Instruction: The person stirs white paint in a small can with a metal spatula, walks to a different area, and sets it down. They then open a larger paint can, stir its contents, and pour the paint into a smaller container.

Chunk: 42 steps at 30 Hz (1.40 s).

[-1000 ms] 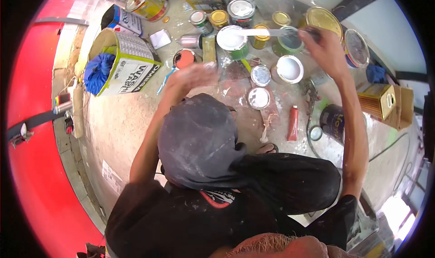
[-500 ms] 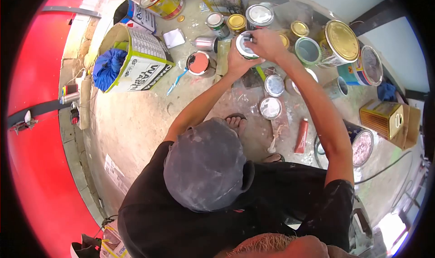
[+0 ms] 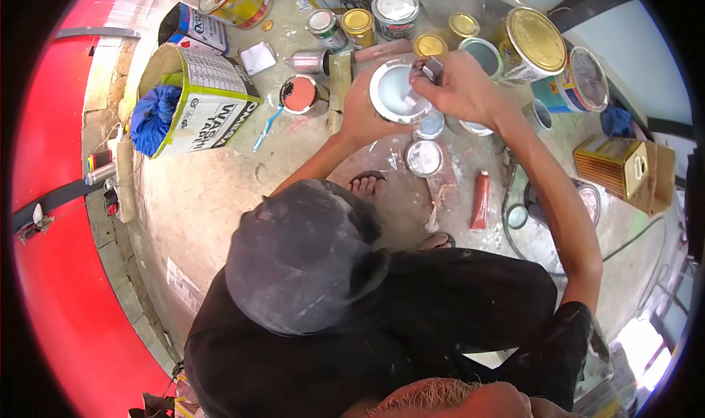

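My left hand [image 3: 359, 109] wraps round the side of a paint can [image 3: 374, 87] with a white rim, its open mouth tilted up toward me. Pale bluish-white paint [image 3: 395, 82] shows inside. At the right of the rim, my right hand [image 3: 466, 91] pinches a small dark grey and silver piece [image 3: 428, 71]. Its kind I cannot make out. Below the can, a round lid [image 3: 424, 158] smeared with white lies on the floor. To the left stands a can of salmon-coloured paint [image 3: 299, 95], a blue-handled brush [image 3: 267, 128] leaning against it.
Several cans stand at the back, among them a gold-lidded can [image 3: 536, 40]. A large square tin [image 3: 213, 98] with a blue cloth [image 3: 156, 119] is at the left. A red tube [image 3: 480, 201] lies on the floor near a dark hose [image 3: 507, 216]. A cardboard box [image 3: 663, 190] sits at right.
The can has come nearer and tilted, so its paint now shows. My right hand has shifted from over the mouth to the right rim, with the grey piece in its fingers.
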Available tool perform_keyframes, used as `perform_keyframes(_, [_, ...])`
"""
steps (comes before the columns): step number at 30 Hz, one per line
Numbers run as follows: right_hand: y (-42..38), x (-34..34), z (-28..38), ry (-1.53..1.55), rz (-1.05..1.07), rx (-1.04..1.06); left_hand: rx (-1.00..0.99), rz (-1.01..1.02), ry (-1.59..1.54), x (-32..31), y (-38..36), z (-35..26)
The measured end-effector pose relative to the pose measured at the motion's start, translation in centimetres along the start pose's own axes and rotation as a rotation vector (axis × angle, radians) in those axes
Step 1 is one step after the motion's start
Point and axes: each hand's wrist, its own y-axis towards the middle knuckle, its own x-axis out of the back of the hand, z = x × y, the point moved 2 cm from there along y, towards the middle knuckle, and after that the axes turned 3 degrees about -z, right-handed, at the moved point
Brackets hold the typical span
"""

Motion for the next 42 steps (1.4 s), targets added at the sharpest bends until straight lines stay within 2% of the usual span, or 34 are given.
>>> perform_keyframes(2, [-2.4,0.3,0.0,0.078,-0.020,-0.139,0.075,0.062,-0.045,-0.6,-2.0,0.3])
perform_keyframes(5, [-5.8,0.1,1.2,-0.061,-0.205,0.154,0.136,0.133,-0.146,-1.2,-3.6,-1.8])
perform_keyframes(6, [-6.9,-0.4,1.3,-0.215,-0.186,0.218,0.127,0.124,-0.155,-1.6,-4.1,-2.0])
perform_keyframes(9, [-8.7,-1.5,1.1,-0.138,-0.021,0.140,0.060,0.186,-0.248,-2.5,-4.5,-2.6])
perform_keyframes(10, [-9.1,-1.1,1.7,-0.004,-0.049,0.034,0.022,0.184,-0.209,-2.3,-4.6,-3.2])
perform_keyframes(13, [-10.3,-0.6,1.8,0.068,-0.235,-0.009,0.026,0.216,-0.203,-2.7,-5.1,-3.1])
perform_keyframes(17, [-11.2,-1.1,2.9,-0.132,-0.013,0.024,0.007,0.192,-0.227,-3.0,-5.1,-3.6])
perform_keyframes(18, [-11.1,-1.4,2.7,0.010,-0.164,0.056,-0.003,0.197,-0.221,-2.9,-5.1,-3.7])
perform_keyframes(21, [-11.4,-0.3,2.7,-0.041,-0.258,-0.060,-0.045,0.187,-0.197,-2.4,-5.0,-4.5])
perform_keyframes(22, [-11.6,-0.6,2.8,-0.037,-0.271,0.029,-0.062,0.181,-0.189,-2.3,-4.9,-4.8])
perform_keyframes(25, [-11.5,-0.8,3.3,-0.034,-0.102,-0.006,-0.083,0.206,-0.152,-2.0,-5.0,-4.8])
perform_keyframes(28, [-11.5,0.8,4.5,-0.008,-0.230,-0.186,-0.127,0.199,-0.142,-1.8,-5.0,-5.0])
perform_keyframes(31, [-11.8,-0.6,4.5,-0.104,-0.168,0.135,-0.071,0.173,-0.210,-1.8,-5.2,-4.7])
perform_keyframes(32, [-12.0,-0.6,4.6,-0.084,-0.105,0.085,-0.057,0.177,-0.218,-1.9,-5.2,-4.7])
perform_keyframes(35, [-11.7,0.6,4.1,0.079,-0.238,-0.181,-0.034,0.190,-0.231,-1.7,-5.2,-4.9])
perform_keyframes(36, [-11.8,0.7,3.9,0.022,-0.311,-0.049,-0.042,0.192,-0.226,-1.6,-5.0,-4.8])
perform_keyframes(39, [-12.3,-0.4,4.5,-0.133,-0.191,0.140,-0.061,0.194,-0.220,-1.4,-4.6,-4.8])
perform_keyframes(40, [-12.2,-0.4,4.7,-0.058,-0.132,0.027,-0.066,0.191,-0.220,-1.4,-4.6,-4.8])
perform_keyframes(42, [-11.8,0.1,4.1,0.053,-0.240,-0.069,-0.069,0.188,-0.213,-1.4,-4.6,-4.8])
